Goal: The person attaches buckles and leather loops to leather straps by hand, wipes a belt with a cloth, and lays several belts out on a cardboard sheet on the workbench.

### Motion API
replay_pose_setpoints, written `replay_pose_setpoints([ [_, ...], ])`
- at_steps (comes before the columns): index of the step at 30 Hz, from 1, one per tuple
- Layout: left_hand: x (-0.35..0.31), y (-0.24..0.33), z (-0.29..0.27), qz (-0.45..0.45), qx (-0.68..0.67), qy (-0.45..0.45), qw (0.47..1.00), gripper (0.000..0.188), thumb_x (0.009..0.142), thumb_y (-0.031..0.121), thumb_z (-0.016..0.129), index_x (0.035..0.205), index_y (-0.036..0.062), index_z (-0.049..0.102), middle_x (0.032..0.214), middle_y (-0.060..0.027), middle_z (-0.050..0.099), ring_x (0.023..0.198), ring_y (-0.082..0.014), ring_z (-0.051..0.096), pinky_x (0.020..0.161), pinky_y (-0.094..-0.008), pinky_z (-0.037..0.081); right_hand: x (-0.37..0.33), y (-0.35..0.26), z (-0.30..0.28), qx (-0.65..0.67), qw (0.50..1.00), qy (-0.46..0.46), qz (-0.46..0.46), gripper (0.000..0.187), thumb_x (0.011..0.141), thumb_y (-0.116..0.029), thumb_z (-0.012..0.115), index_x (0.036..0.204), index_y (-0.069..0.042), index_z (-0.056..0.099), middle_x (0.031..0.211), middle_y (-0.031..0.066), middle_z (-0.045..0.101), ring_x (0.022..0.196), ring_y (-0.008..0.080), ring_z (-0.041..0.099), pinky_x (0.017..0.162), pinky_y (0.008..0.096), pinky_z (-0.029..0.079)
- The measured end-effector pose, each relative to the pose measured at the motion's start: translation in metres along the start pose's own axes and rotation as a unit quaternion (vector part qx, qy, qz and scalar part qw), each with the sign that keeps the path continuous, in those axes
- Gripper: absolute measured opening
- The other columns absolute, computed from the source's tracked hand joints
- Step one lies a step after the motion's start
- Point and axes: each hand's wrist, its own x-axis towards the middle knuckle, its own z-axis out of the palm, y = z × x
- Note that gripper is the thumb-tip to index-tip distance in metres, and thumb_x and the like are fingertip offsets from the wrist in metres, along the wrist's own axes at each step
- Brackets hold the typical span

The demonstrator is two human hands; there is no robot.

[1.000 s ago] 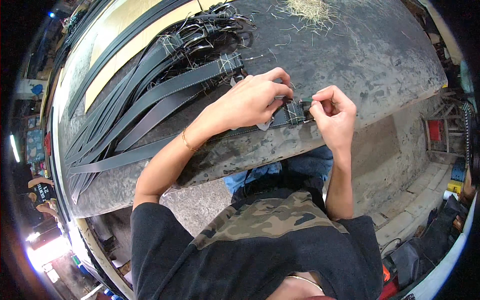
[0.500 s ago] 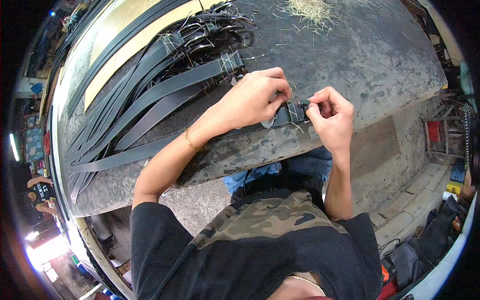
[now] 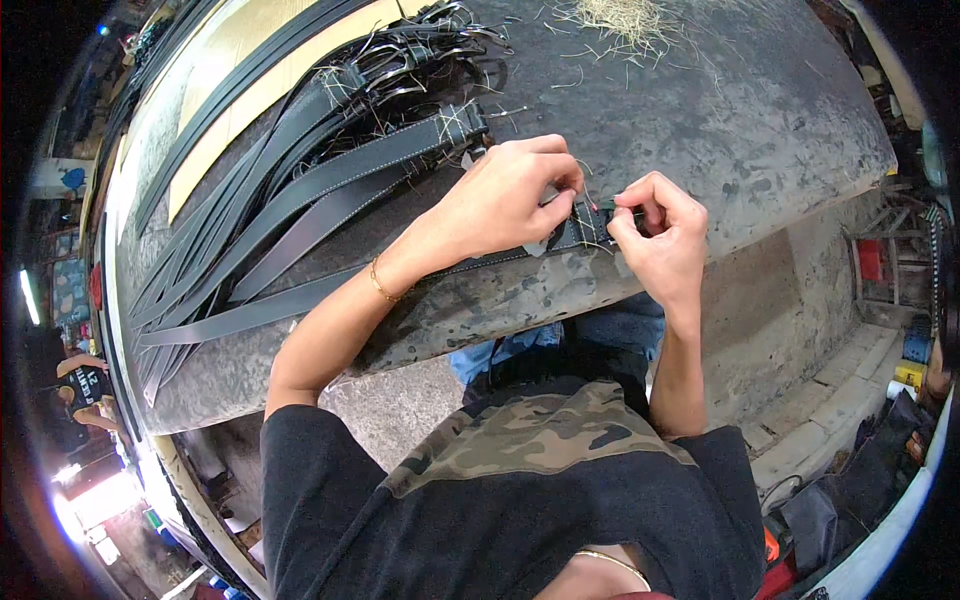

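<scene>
Head; belt end point(image 3: 589, 229) between both hands' fingers point(image 3: 630, 231)

Bench work with black belts: a person's two bare hands meet over the end of one black belt point(image 3: 588, 230) near the edge of a dark, scuffed workbench point(image 3: 760, 130). The left hand point(image 3: 512, 198) curls above the belt, loose pale threads just beside its fingertips. The right hand point(image 3: 664, 238) pinches a small dark-green item point(image 3: 608, 206), largely hidden by the fingers. To the left lie further stitched belts point(image 3: 345, 172) with metal buckles point(image 3: 390, 75); beyond, pale thread clippings point(image 3: 628, 24) form a heap.
</scene>
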Motion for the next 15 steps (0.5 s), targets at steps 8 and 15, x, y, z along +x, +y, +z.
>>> replay_pose_setpoints([
  [8,-0.001,-0.001,0.006,-0.018,-0.005,0.068,0.997,0.014,0.082,0.003,0.064,0.095,-0.0015,0.064,0.09,-0.0151,0.064,0.086,-0.0311,0.067,0.076,-0.037,0.053,-0.003,0.004,-0.001,0.037,0.999,0.001,0.038,0.006,0.076,0.002,0.067,0.079,-0.002,0.064,0.066,-0.0032,0.054,0.056,0.0039,0.043,0.05,0.0227,0.034],
  [15,-0.013,0.023,0.0,0.004,0.048,0.06,0.997,0.023,0.083,0.012,0.068,0.104,0.0026,0.065,0.103,-0.015,0.065,0.086,-0.0327,0.067,0.075,-0.0381,0.055,0.002,0.01,-0.013,0.361,0.918,0.135,0.089,0.01,0.088,0.004,0.066,0.098,0.001,0.067,0.082,-0.0005,0.062,0.066,0.0044,0.053,0.057,0.0196,0.042],
])
